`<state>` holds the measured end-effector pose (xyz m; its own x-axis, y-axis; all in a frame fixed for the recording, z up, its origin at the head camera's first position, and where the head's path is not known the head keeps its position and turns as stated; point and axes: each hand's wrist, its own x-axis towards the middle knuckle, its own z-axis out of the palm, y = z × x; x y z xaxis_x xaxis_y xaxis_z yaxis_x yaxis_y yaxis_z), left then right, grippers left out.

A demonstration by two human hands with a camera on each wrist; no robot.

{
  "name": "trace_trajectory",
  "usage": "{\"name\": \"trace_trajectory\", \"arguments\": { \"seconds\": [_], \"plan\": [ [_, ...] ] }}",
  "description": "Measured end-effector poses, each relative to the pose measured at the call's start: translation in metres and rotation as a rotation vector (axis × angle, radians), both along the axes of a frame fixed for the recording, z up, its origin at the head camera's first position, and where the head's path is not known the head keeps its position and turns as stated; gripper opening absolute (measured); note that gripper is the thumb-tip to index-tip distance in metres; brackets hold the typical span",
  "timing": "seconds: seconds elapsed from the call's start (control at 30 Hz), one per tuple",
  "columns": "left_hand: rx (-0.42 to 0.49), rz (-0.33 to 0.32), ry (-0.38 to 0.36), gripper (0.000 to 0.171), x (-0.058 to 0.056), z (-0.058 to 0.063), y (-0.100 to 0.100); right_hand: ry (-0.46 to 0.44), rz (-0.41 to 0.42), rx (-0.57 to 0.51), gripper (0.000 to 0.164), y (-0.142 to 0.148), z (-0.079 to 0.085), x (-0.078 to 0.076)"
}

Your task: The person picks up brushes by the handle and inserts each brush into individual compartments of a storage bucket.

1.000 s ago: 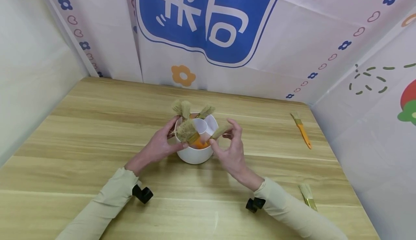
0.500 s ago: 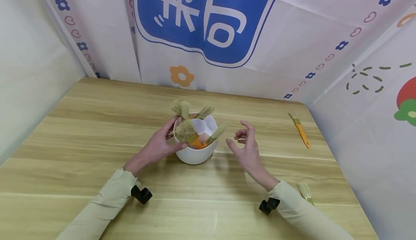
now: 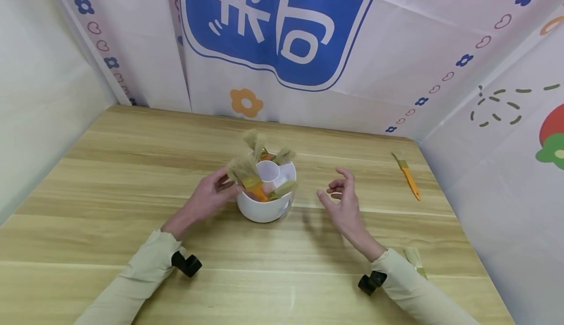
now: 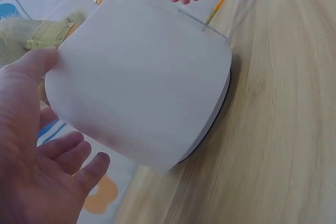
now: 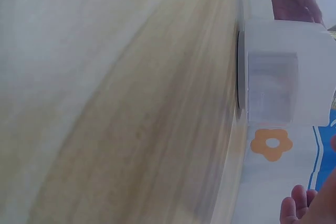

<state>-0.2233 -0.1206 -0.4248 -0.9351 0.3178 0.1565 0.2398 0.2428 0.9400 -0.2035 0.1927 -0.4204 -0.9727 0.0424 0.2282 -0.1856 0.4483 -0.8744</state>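
A white round pot (image 3: 264, 212) stands mid-table with a white inner cup (image 3: 268, 171) at its centre. Several paintbrushes lean in it bristles up, among them a wide front brush (image 3: 253, 182) and a right brush (image 3: 282, 189). My left hand (image 3: 210, 195) is at the pot's left side; in the left wrist view its thumb (image 4: 39, 61) touches the rim while several fingers spread loosely in the air. My right hand (image 3: 343, 205) hovers right of the pot, fingers loosely bent, holding nothing. A clear window (image 5: 272, 87) shows in the pot's side.
An orange-handled paintbrush (image 3: 411, 180) lies at the table's right. Nearer, another brush (image 3: 414, 261) is partly hidden by my right sleeve. Printed white cloth walls (image 3: 308, 104) border the wooden table (image 3: 132, 168) at the back and sides.
My right hand has left the right brush and moved right. The brushes in the pot have turned clockwise as seen from above. My left hand has shifted slightly left.
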Motion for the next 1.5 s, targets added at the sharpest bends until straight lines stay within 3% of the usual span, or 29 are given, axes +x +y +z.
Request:
{"name": "trace_trajectory", "arguments": {
  "seconds": [0.23,0.37,0.5,0.8,1.03,1.3,1.5],
  "plan": [
    [-0.014,0.100,0.045,0.038,0.001,0.001,0.001,-0.006,-0.019,0.018,0.065,0.007,-0.002,0.000],
    [-0.034,0.170,0.062,0.029,0.001,0.002,0.003,-0.064,-0.049,0.036,0.067,0.017,-0.004,-0.001],
    [-0.019,0.198,0.070,0.029,0.000,0.002,0.005,-0.132,-0.085,0.063,0.066,0.034,-0.006,-0.001],
    [0.024,0.166,0.041,0.039,-0.001,0.002,0.007,-0.096,-0.150,0.150,0.060,0.070,-0.012,0.011],
    [0.014,0.142,0.041,0.043,-0.002,0.001,0.009,-0.168,-0.174,0.225,0.061,0.087,-0.014,0.021],
    [0.007,0.141,0.026,0.044,-0.003,-0.001,0.009,-0.285,-0.046,0.515,0.058,0.114,-0.002,0.032],
    [0.008,0.144,0.025,0.043,-0.004,-0.002,0.008,-0.388,0.022,0.606,0.058,0.127,0.006,0.039]
  ]
}}
